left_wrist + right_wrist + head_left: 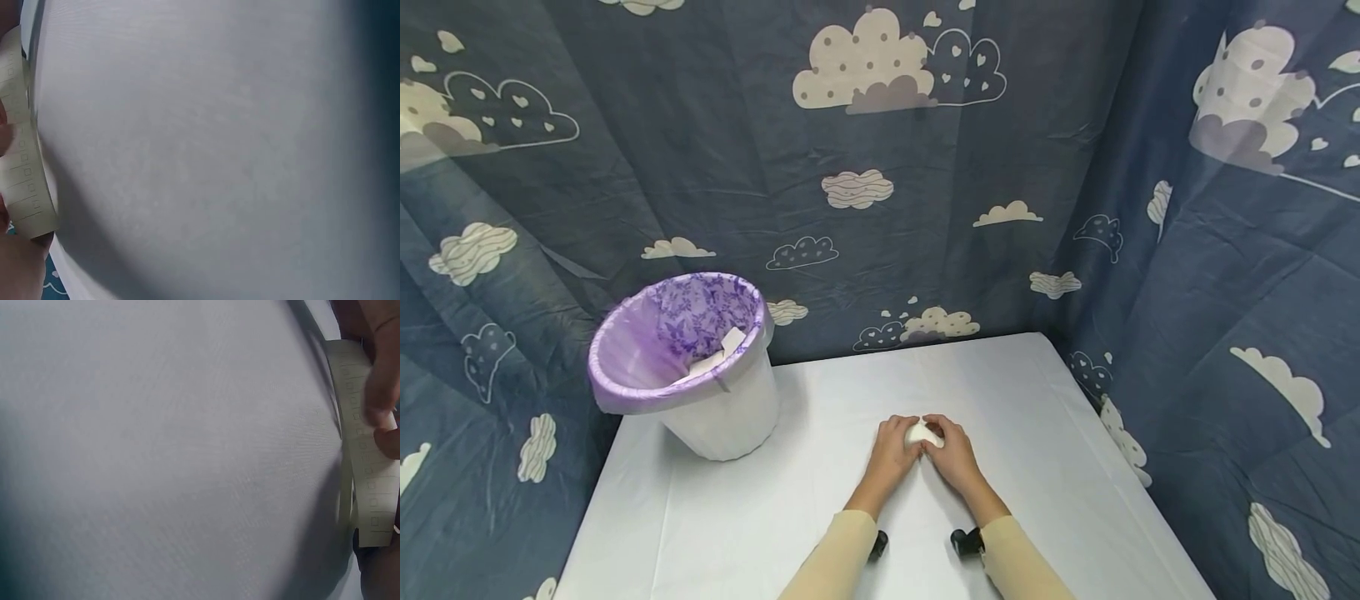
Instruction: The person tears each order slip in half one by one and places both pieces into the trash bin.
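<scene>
Both hands meet over the white-covered table, holding a small cream sheet of paper [922,434] between them. My left hand [892,448] grips its left side, and my right hand [953,452] grips the right side, with the thumbs close together at the near edge. Seen from the left wrist, the paper [24,178] is a bent strip printed with lines and small squares. In the right wrist view the same printed paper [367,469] curves beneath the fingers [380,394]. Much of each hand falls outside the wrist views.
A white bin [722,421] with a purple liner [617,354] stands at the table's back left, with white pieces [709,363] inside. Dark blue cloud-patterned curtains [700,167] enclose the table [760,508] at the back and sides.
</scene>
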Available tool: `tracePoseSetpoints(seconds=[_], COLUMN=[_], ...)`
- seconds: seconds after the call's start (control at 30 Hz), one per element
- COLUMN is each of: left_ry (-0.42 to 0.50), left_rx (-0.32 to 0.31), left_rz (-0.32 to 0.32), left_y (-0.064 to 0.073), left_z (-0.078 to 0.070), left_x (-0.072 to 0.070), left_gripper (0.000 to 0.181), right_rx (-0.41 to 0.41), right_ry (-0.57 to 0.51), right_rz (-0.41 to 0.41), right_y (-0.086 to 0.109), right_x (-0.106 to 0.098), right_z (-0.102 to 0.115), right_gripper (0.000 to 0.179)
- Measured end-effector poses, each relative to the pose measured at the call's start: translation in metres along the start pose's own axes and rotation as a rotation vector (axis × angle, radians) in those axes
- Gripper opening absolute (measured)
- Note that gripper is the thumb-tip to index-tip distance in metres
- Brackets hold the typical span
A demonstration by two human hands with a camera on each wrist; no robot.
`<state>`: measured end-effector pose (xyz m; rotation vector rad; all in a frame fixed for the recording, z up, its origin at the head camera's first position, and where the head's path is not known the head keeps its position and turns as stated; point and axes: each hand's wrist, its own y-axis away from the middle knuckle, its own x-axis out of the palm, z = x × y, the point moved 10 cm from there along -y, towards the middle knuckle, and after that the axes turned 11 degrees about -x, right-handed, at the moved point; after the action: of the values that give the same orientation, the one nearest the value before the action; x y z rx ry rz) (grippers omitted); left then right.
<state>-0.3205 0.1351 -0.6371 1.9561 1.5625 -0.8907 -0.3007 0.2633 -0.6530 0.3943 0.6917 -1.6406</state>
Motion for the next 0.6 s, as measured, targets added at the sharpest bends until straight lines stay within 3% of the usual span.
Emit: tracePoseSetpoints(seconds=[0.23,0.37,0.6], left_ry=[0.186,0.281,0.342], left_rx=[-0.059,-0.079,-0.131], left_rz=[0.022,-0.022,-0.101], left_y=[0.001,0.001,-0.002], left_z=[0.003,0.003,0.007], left_x=[-0.004,-0.013,-0.02], left_gripper=[0.034,0.026,0.019], right_rx=[0.01,0.011,0.036], right_ry=[-0.041,-0.091,-0.197], right_rz=[0.005,0.002,-0.062], right_y=[0.001,0.002,0.003], right_x=[0.001,0.002,-0.003], right_z=[0.003,0.007,0.019], right_gripper=[0.04,0.04,0.027])
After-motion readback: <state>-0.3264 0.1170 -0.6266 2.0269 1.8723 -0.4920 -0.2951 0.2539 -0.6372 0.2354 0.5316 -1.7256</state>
